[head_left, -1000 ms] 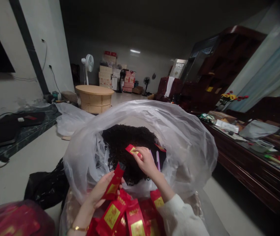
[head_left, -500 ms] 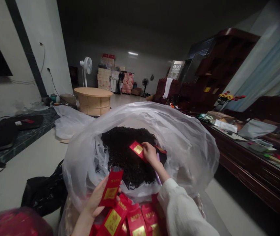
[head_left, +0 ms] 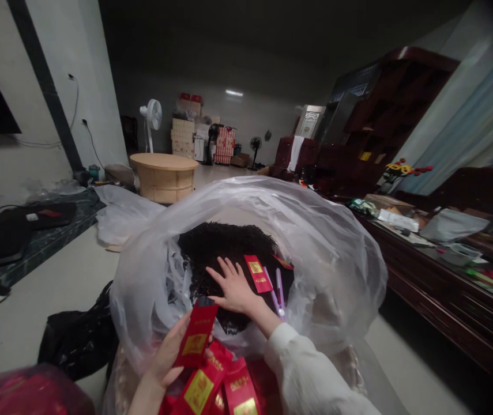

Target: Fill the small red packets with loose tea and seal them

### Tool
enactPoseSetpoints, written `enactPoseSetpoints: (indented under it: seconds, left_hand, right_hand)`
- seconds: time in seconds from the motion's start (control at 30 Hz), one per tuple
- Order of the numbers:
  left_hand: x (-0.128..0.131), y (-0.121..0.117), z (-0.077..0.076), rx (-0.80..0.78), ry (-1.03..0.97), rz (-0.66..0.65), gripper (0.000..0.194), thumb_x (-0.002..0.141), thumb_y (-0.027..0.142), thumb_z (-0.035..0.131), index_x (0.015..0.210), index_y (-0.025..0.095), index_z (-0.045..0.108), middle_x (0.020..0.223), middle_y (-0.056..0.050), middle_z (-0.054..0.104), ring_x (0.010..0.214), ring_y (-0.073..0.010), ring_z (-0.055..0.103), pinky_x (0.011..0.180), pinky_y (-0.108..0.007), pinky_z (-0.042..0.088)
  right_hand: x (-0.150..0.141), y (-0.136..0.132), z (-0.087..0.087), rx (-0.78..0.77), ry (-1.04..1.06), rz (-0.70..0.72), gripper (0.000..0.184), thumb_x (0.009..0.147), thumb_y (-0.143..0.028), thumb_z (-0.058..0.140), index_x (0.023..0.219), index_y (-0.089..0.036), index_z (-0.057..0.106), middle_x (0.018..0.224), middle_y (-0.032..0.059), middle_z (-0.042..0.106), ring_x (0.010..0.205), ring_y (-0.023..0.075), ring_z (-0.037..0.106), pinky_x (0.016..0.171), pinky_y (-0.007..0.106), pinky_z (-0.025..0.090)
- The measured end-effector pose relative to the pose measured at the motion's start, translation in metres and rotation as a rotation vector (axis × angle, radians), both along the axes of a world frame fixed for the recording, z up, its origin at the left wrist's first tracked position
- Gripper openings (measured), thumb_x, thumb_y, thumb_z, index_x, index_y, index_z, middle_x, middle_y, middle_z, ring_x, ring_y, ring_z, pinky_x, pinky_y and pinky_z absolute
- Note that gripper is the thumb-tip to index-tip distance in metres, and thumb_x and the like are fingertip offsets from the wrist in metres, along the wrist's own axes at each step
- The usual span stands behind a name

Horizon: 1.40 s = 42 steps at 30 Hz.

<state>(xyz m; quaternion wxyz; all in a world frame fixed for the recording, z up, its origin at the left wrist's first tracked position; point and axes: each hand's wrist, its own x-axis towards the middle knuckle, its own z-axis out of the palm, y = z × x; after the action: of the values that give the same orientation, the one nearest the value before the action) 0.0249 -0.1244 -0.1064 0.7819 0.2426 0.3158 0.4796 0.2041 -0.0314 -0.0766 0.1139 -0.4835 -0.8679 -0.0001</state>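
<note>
My left hand [head_left: 169,351] is closed round a red packet [head_left: 198,331] with a gold label and a dark opening at its top. Over the dark dried tea leaves [head_left: 229,242], my right hand [head_left: 234,288] is open, fingers spread, holding nothing; whether it touches the leaves I cannot tell. The leaves fill a large clear plastic bag [head_left: 341,248]. A flat red packet [head_left: 258,274] lies on them, right of my right hand, beside a lilac tong-like tool [head_left: 279,294]. Below my hands are several more red packets [head_left: 198,392].
A black plastic bag [head_left: 77,340] and a bag of red items [head_left: 25,392] lie at left. A long dark wooden table [head_left: 428,300] with clutter runs along the right. Farther off stands a round wooden table [head_left: 164,162].
My right hand has let go of the flat red packet, which now lies on the leaves. That hand has moved left and spread its fingers. The left hand still holds its packet.
</note>
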Motion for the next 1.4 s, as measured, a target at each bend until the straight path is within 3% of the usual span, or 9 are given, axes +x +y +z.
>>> enactPoseSetpoints:
  seconds: [0.13,0.27,0.5,0.67,0.8,0.9,1.1,1.27,1.4]
  left_hand:
    - [-0.001,0.0,-0.003,0.043,0.011,-0.03,0.054,0.069,0.042,0.078,0.112,0.016,0.059,0.082,-0.01,0.074,0.058,-0.0234,0.069,0.049,-0.032,0.056]
    - [-0.003,0.001,-0.005,0.02,0.009,-0.009,0.054,0.067,0.042,0.079,0.11,0.015,0.06,0.085,-0.011,0.074,0.068,-0.0259,0.071,0.055,-0.035,0.058]
    - [-0.001,0.001,-0.002,0.012,0.018,0.007,0.055,0.065,0.045,0.079,0.106,0.014,0.06,0.084,-0.011,0.074,0.064,-0.0249,0.07,0.053,-0.036,0.059]
    - [0.0,0.001,0.003,0.003,0.019,0.01,0.052,0.063,0.041,0.081,0.102,0.013,0.061,0.082,-0.011,0.074,0.067,-0.0254,0.071,0.052,-0.036,0.059]
    - [0.0,0.001,0.001,0.001,0.004,-0.006,0.046,0.067,0.038,0.079,0.102,0.013,0.062,0.083,-0.011,0.074,0.065,-0.0235,0.07,0.053,-0.035,0.059]
    - [-0.001,0.001,-0.001,0.002,0.0,-0.009,0.044,0.069,0.036,0.078,0.103,0.012,0.062,0.084,-0.011,0.074,0.064,-0.0228,0.07,0.054,-0.034,0.059]
    - [-0.002,0.002,-0.002,-0.021,0.024,0.006,0.05,0.064,0.039,0.081,0.102,0.014,0.06,0.08,-0.009,0.074,0.064,-0.0241,0.07,0.051,-0.035,0.059]
    - [0.0,0.001,0.001,-0.036,0.027,0.009,0.051,0.06,0.042,0.083,0.096,0.015,0.062,0.076,-0.007,0.073,0.058,-0.022,0.069,0.051,-0.033,0.059]
    - [0.001,0.0,0.004,-0.029,0.009,0.007,0.047,0.06,0.04,0.084,0.093,0.014,0.063,0.071,-0.005,0.073,0.058,-0.0216,0.069,0.051,-0.032,0.058]
  right_hand:
    - [0.0,-0.004,0.005,0.067,0.007,0.084,0.054,0.084,-0.049,0.058,0.133,-0.028,0.049,0.141,0.0134,0.044,0.13,0.0326,0.035,0.101,0.05,0.033]
    - [0.007,-0.014,0.004,0.12,0.048,0.075,0.04,0.085,-0.04,0.058,0.121,-0.023,0.058,0.123,0.012,0.056,0.112,0.0268,0.047,0.09,0.04,0.04]
    - [0.011,-0.021,0.002,0.152,0.031,-0.011,0.053,0.08,-0.045,0.064,0.128,-0.026,0.052,0.125,0.0123,0.052,0.11,0.0281,0.045,0.086,0.04,0.039]
    - [0.004,-0.012,-0.004,0.178,0.047,0.014,0.029,0.085,-0.029,0.058,0.113,-0.024,0.062,0.104,0.009,0.059,0.094,0.0224,0.05,0.077,0.032,0.044]
    - [0.0,0.001,-0.002,0.175,0.183,-0.039,0.026,0.082,-0.022,0.057,0.107,-0.023,0.062,0.101,0.0072,0.058,0.091,0.0196,0.053,0.07,0.027,0.047]
    - [-0.001,0.008,0.006,0.187,0.289,-0.098,0.026,0.082,-0.022,0.056,0.108,-0.022,0.062,0.102,0.0072,0.058,0.093,0.0191,0.054,0.074,0.027,0.048]
    - [-0.005,0.005,0.006,0.176,0.147,-0.072,0.057,0.077,-0.046,0.066,0.128,-0.024,0.053,0.129,0.013,0.051,0.11,0.0297,0.048,0.088,0.043,0.045]
    - [-0.006,0.007,-0.002,0.162,0.125,-0.062,0.025,0.086,-0.035,0.059,0.107,-0.023,0.064,0.107,0.0094,0.06,0.099,0.0228,0.053,0.078,0.032,0.047]
    - [-0.002,0.013,0.008,0.125,0.281,-0.098,0.016,0.088,-0.028,0.056,0.102,-0.023,0.064,0.097,0.0058,0.061,0.087,0.0173,0.057,0.07,0.025,0.047]
